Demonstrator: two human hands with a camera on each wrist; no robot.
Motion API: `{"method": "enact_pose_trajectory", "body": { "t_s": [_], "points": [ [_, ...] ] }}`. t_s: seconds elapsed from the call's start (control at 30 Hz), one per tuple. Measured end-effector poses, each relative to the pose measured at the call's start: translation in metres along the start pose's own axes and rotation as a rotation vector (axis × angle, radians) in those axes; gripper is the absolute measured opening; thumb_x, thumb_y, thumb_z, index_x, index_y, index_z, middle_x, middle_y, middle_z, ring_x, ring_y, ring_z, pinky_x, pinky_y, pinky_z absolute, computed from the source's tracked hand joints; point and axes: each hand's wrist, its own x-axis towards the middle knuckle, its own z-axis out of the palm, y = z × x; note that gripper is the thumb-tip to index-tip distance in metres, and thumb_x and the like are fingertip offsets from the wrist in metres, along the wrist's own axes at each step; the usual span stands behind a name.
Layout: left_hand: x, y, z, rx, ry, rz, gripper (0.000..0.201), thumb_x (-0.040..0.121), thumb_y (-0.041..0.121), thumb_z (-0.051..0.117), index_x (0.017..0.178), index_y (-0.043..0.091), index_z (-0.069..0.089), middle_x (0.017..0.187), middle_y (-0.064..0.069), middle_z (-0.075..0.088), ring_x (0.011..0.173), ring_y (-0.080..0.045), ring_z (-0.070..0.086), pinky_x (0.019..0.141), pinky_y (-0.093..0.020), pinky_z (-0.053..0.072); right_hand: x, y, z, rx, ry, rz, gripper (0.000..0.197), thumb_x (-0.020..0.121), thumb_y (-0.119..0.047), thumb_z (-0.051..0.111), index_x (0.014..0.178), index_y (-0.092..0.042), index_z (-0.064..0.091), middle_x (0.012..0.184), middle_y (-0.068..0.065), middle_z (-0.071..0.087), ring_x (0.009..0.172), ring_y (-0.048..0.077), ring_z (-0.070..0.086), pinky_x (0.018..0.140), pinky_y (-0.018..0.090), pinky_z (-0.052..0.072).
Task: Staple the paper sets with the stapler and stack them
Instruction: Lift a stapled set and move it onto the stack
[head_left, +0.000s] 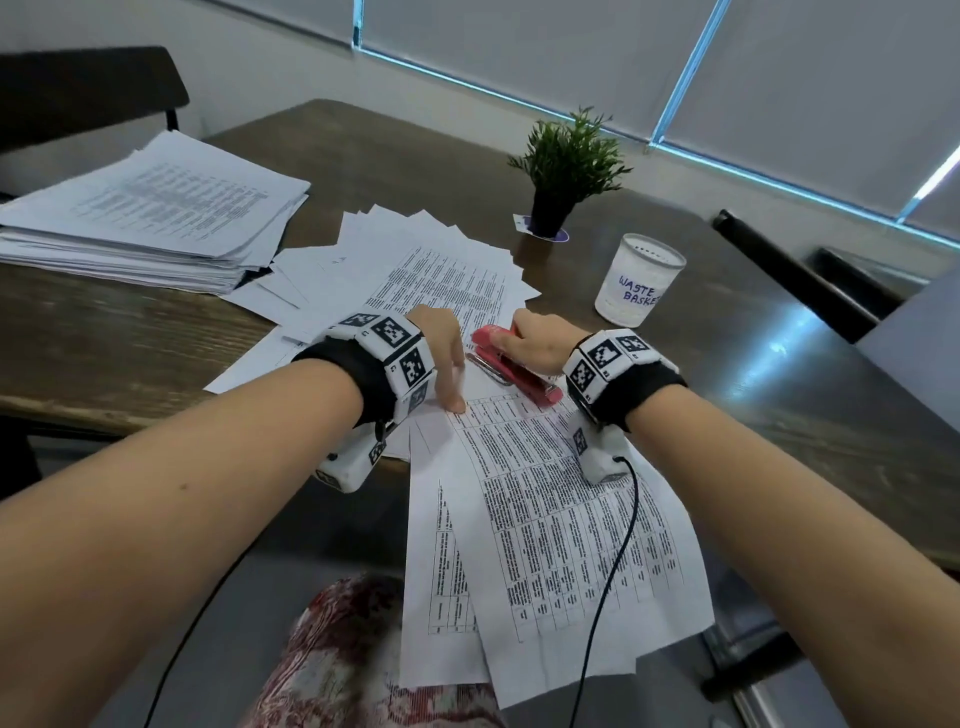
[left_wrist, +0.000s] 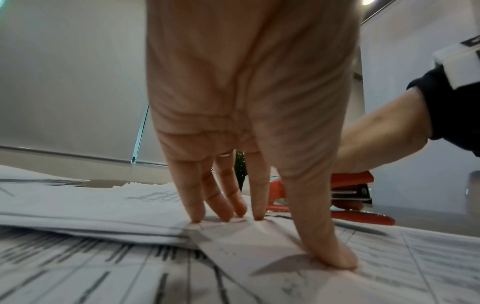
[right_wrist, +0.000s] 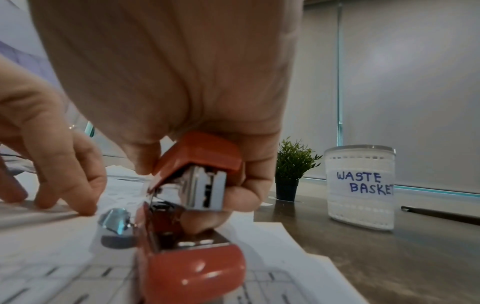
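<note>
Left hand (head_left: 441, 353) presses flat printed sheets (head_left: 545, 519) with straight fingers; right hand (head_left: 535, 343) grips glossy red stapler (head_left: 514, 366).

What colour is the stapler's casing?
Red-orange plastic stapler casing with silver metal inside; the right wrist view shows it best.

Red stapler (head_left: 511, 366) agape atop printed paper set (head_left: 561, 525) overhanging table edge.

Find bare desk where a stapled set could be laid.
Bare wood lies right of the waste basket and behind the plant. It is crowded left of the stapler: fanned sheets and the tall stack.
</note>
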Motion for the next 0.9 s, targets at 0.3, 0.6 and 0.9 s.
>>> {"method": "enact_pose_trajectory", "body": {
  "t_s": [0.3,0.6,0.9],
  "points": [
    [0.005,0.002,0.004,0.024,0.113,-0.124,0.067,0.056,0.036,0.093,0.109,0.007,0.065,0.099,-0.006,0.069,0.089,-0.022,0.066,0.084,-0.037,0.057,0.004,0.006,-0.005,0.028,0.018,-0.072,0.036,0.1,-0.046,0.043,0.115,-0.014,0.052,0.104,0.008,0.055,0.09,0.024,0.051,0.076,0.03,0.037],
    [0.013,0.007,0.001,-0.001,0.203,-0.109,0.062,0.069,0.045,0.084,0.113,0.007,0.062,0.109,-0.007,0.067,0.098,-0.023,0.063,0.088,-0.035,0.053,0.008,0.015,-0.007,0.124,0.083,-0.074,0.036,0.098,-0.044,0.048,0.114,-0.013,0.059,0.099,0.004,0.057,0.082,0.019,0.054,0.068,0.029,0.04],
    [0.015,0.018,0.012,-0.059,0.247,-0.126,0.059,0.064,0.042,0.088,0.102,0.014,0.052,0.097,-0.003,0.058,0.085,-0.019,0.056,0.071,-0.028,0.048,0.004,0.023,-0.004,0.221,0.1,-0.063,0.034,0.097,-0.044,0.051,0.108,-0.014,0.06,0.108,0.008,0.063,0.087,0.023,0.061,0.071,0.032,0.05]
  ]
}}
